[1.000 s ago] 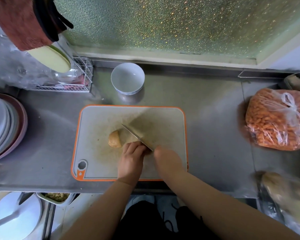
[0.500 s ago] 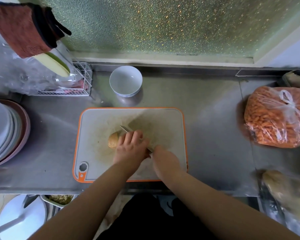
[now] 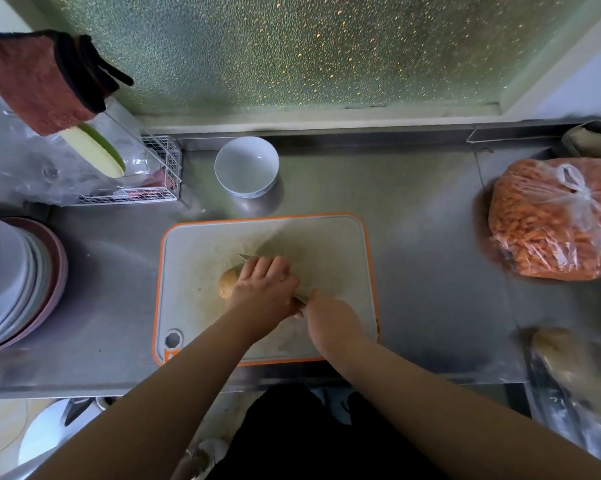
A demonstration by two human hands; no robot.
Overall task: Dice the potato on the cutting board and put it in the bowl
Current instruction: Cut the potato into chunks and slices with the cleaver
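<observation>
Potato (image 3: 227,285) lies on the board (image 3: 340,258), left of centre, mostly hidden under the left hand (image 3: 262,289); only its rounded left end shows. It looks firm and dense, skin on, and being round it will likely roll under the blade until a flat face is cut, so the best hold is from above, pressing it down, fingertips kept back from the knife (image 3: 247,258). Left grip lies over the potato, fingers curved down onto it. Right hand (image 3: 327,320) is clamped on the knife handle; the blade runs under the left hand and its tip shows just past the fingers. Whether any cut is made, I cannot tell.

Bowl (image 3: 246,166) stands on the desk (image 3: 427,237) beyond the board, apart from it, with nothing in it. A tied bag (image 3: 552,220) of orange pieces sits well to the right. Plates (image 3: 18,282) are stacked at the left.
</observation>
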